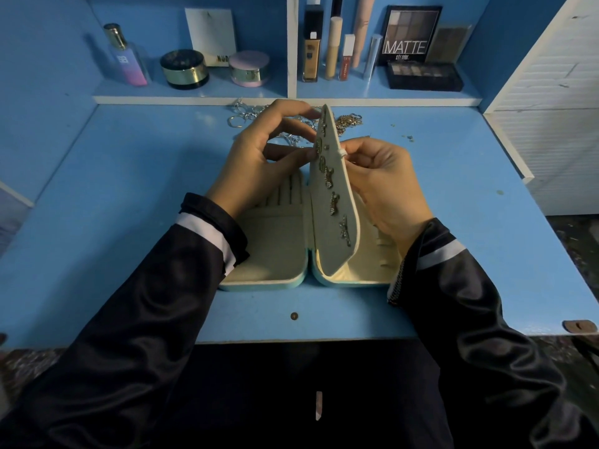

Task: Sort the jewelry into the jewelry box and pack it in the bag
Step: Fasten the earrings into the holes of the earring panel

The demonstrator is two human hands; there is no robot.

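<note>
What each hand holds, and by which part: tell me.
Left hand pinches an earring on the front of the upright panel. Right hand grips that panel's free edge beside the white tab; anything behind it is hidden.

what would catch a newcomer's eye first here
An open jewelry box lies in the middle of the blue desk, its earring panel upright, studded with earrings, held between the left hand and right hand. Behind it, loose silver chains lie at the desk's back edge, and a MATTE palette stands on the shelf's right side.
</note>
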